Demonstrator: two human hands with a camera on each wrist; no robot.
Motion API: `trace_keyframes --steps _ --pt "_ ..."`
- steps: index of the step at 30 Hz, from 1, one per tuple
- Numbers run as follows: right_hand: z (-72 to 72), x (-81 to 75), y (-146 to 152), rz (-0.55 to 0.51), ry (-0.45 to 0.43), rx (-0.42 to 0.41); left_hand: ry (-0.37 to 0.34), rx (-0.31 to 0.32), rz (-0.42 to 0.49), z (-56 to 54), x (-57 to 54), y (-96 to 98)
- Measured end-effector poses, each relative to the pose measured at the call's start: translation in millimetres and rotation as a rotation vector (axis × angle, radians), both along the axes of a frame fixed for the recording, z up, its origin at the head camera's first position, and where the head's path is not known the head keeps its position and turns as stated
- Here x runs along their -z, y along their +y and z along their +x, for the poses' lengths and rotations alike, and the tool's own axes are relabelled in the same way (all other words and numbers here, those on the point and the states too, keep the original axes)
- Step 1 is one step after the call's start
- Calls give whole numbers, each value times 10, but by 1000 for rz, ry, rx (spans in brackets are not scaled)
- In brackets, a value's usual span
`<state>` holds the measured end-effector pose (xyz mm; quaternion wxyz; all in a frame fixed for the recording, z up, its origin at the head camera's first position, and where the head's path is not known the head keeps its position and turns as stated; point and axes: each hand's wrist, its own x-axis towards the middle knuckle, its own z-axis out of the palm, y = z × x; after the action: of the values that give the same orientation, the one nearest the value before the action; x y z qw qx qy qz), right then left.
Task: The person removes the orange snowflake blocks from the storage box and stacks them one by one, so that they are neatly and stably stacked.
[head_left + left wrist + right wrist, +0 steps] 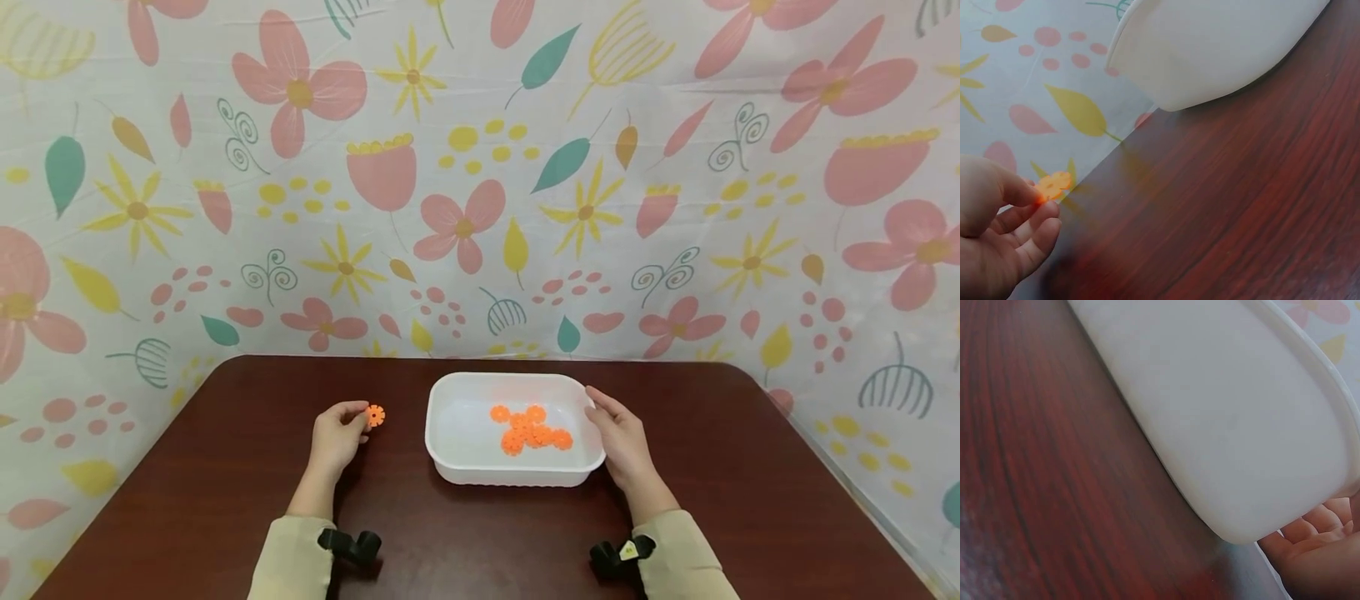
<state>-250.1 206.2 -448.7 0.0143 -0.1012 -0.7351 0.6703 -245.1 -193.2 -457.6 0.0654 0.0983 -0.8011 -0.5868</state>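
Observation:
In the head view my left hand [338, 437] pinches an orange notched plastic disc [376, 416] between thumb and fingers, left of the white tub and apart from it. The left wrist view shows the same disc [1055, 185] edged with rounded lobes. My right hand [622, 437] grips the right end of the white tub [480, 476], with the thumb at its rim. Several more orange discs [521, 427] lie in a loose pile in the tub, right of its middle. From the right wrist, part of that hand [1319, 544] is hidden behind the tub wall [1229, 425].
The tub stands on a dark brown wooden table [480, 542] near its far edge. Behind the table hangs a white cloth [480, 325] printed with flowers and leaves. A black band with a camera [352, 547] sits on the left wrist, another camera band [621, 554] on the right.

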Motion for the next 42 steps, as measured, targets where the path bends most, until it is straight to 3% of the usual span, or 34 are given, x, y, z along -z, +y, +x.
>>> trace_keyframes --steps 14,21,28,42 --pt "-13 -44 33 -3 6 4 -73 38 -108 5 -48 -84" --pt "-2 -19 49 12 -19 -4 -103 57 -201 26 -12 -112" --pt "-7 0 52 5 -25 9 -79 75 -248 7 -7 -107" --pt "24 -6 0 -12 -7 -12 -75 62 -334 85 -37 -174"
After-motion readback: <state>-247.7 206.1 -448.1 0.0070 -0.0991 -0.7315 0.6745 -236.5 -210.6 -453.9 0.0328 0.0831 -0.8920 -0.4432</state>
